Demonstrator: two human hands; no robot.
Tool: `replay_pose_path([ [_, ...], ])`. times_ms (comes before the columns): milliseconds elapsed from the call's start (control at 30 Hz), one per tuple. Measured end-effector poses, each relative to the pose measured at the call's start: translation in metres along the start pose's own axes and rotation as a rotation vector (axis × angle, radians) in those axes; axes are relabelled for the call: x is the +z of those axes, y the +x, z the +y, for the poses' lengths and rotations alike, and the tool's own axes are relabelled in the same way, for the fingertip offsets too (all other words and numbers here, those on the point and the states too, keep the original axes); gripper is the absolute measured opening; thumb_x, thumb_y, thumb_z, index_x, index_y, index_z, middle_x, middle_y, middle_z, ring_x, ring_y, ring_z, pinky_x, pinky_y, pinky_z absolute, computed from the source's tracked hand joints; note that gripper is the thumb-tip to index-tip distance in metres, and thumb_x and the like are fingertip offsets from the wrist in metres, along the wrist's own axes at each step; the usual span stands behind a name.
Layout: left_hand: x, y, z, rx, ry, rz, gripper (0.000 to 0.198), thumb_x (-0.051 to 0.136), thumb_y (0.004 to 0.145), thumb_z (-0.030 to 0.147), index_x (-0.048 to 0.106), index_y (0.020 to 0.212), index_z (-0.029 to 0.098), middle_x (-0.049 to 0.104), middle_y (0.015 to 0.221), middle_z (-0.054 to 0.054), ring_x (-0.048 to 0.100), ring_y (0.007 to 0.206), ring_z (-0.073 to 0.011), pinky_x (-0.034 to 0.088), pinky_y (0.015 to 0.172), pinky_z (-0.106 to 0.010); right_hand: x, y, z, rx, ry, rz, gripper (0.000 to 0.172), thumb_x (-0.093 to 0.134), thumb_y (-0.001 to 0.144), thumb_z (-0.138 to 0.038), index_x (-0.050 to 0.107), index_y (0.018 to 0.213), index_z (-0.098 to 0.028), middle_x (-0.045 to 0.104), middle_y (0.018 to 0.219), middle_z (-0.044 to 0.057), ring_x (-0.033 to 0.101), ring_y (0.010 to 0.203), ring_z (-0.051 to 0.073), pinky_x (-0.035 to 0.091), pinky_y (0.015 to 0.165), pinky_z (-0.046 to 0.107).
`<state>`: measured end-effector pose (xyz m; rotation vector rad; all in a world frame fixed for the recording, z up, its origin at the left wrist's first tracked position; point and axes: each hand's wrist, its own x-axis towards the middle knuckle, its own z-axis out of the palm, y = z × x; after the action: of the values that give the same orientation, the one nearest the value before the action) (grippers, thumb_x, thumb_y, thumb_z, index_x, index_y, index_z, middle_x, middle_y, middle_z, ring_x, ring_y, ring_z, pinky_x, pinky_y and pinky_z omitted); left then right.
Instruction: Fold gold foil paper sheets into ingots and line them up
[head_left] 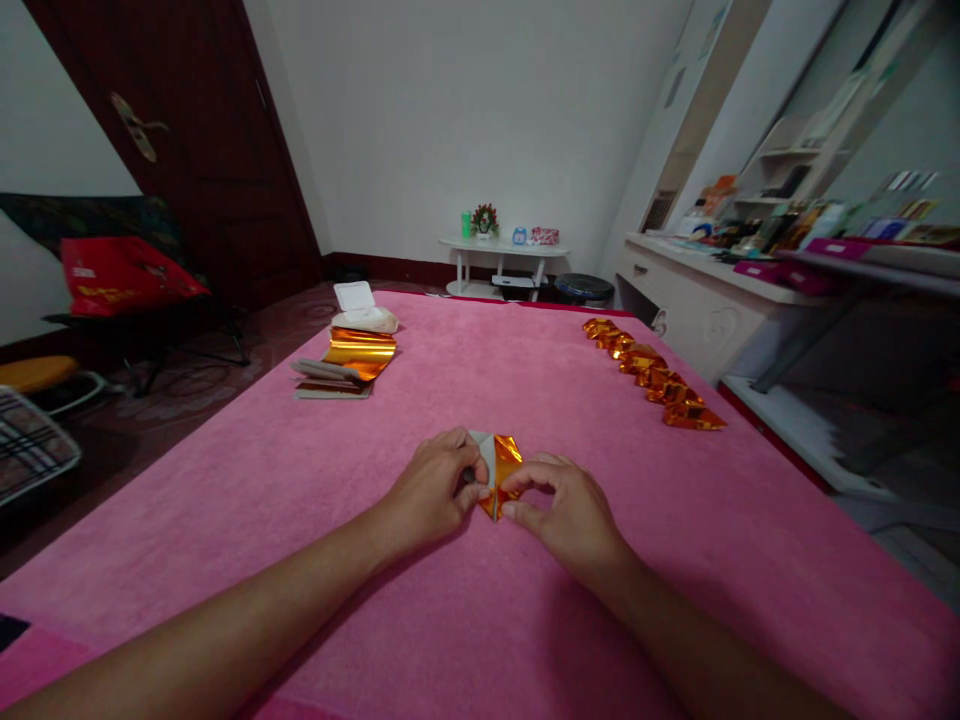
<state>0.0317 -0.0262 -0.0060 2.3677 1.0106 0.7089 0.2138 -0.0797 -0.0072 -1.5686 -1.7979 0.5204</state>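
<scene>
Between my hands, a sheet of gold foil paper (pixel 507 456) with a grey back lies partly folded on the pink cloth (pixel 480 380). Its near end comes to a point. My left hand (pixel 444 480) pinches its left edge, thumb and finger closed on the paper. On the other side, my right hand (pixel 564 510) has its thumb and forefinger on the paper's right edge near the point. The grey underside shows on the left half, the shiny gold on the right. My fingers cover parts of both lower edges.
Toward the far left sits a stack of gold foil paper (pixel 360 350), with an open white packet (pixel 367 318) behind it. A row of folded gold foil pieces (pixel 652 375) runs along the right side. Beyond the cloth stand a small white table (pixel 506 243) and a white desk (pixel 697 265).
</scene>
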Motion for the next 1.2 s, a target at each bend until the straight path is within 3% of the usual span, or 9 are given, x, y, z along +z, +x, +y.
replay_pose_path([
  [467,-0.001,0.004,-0.002,-0.052,-0.053,-0.038,0.006,0.064,0.072,0.015,0.06,0.068,0.017,0.055,0.084,-0.002,0.051,0.078,-0.0145,0.038,0.069,-0.026,-0.001,0.002,-0.002,0.021,-0.038,0.0,0.011,0.062,0.075,-0.019,0.07,0.076,-0.027,0.068,0.078,-0.002,0.059,0.076,0.017,0.042,0.074,0.029],
  [1200,0.003,0.002,0.003,-0.087,-0.023,0.022,0.009,0.062,0.07,0.012,0.059,0.064,0.017,0.056,0.082,-0.002,0.052,0.078,-0.0158,0.039,0.069,-0.028,-0.002,0.009,-0.009,-0.014,-0.158,-0.03,0.012,0.064,0.072,-0.016,0.07,0.069,-0.026,0.067,0.073,-0.003,0.059,0.07,0.015,0.04,0.067,0.026],
])
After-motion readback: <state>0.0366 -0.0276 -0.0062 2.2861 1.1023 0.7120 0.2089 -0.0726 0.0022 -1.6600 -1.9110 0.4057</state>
